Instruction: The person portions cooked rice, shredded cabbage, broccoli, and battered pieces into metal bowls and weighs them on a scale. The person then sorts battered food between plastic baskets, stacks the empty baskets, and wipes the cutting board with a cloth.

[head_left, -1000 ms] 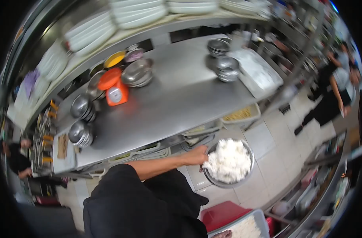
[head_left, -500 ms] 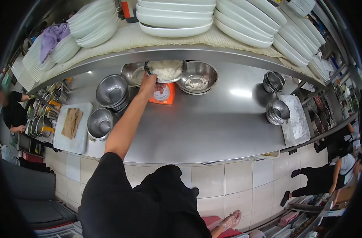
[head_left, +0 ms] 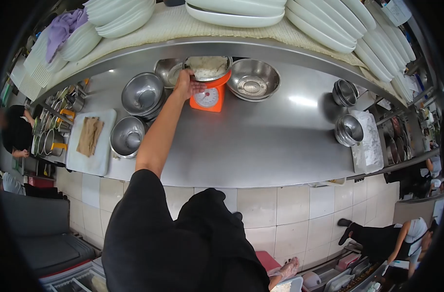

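Note:
My left hand (head_left: 187, 86) grips the near left side of a metal bowl (head_left: 208, 78), thumb at the rim and fingers below it. White food resembling rice (head_left: 208, 64) fills the bowl. Directly beneath is an orange dial scale (head_left: 207, 99); its platform shows under the bowl's right side. My right hand (head_left: 286, 267), in a clear plastic glove, is low at the bottom of the view with fingers mostly stretched out. Close below it is a pale container (head_left: 296, 283) with whitish contents, partly cut off by the frame.
Metal bowls (head_left: 143, 93) stand stacked left of the scale, beside a perforated metal bowl (head_left: 255, 80) on its right. A cloth lies on a white board (head_left: 94, 163). White dishes (head_left: 236, 18) line the overhead shelf (head_left: 183, 46). A person (head_left: 402, 238) bends at the right.
The bowl has come down onto the scale, whose orange platform now shows. The whole view has shifted. The pale container has come into view by my right hand.

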Action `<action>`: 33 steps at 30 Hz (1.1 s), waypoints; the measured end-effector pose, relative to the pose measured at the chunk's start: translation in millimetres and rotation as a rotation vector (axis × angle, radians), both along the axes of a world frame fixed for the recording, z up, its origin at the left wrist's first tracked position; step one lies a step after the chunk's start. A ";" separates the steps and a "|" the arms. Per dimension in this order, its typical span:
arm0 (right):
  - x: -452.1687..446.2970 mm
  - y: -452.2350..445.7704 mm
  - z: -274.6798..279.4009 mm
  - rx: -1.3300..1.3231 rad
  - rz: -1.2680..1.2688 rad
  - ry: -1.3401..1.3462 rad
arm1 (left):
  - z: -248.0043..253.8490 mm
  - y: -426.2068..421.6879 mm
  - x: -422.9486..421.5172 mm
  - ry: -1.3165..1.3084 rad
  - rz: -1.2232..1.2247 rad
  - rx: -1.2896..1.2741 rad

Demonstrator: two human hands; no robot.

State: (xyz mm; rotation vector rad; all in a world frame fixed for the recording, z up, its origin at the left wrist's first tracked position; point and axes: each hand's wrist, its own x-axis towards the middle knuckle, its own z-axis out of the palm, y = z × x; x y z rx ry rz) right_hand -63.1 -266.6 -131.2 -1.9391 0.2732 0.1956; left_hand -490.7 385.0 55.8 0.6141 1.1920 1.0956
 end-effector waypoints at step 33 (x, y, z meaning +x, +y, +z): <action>-27.6 102.3 -2.5 0.107 -0.113 -0.035 | -9.3 39.5 27.1 -0.244 0.130 0.131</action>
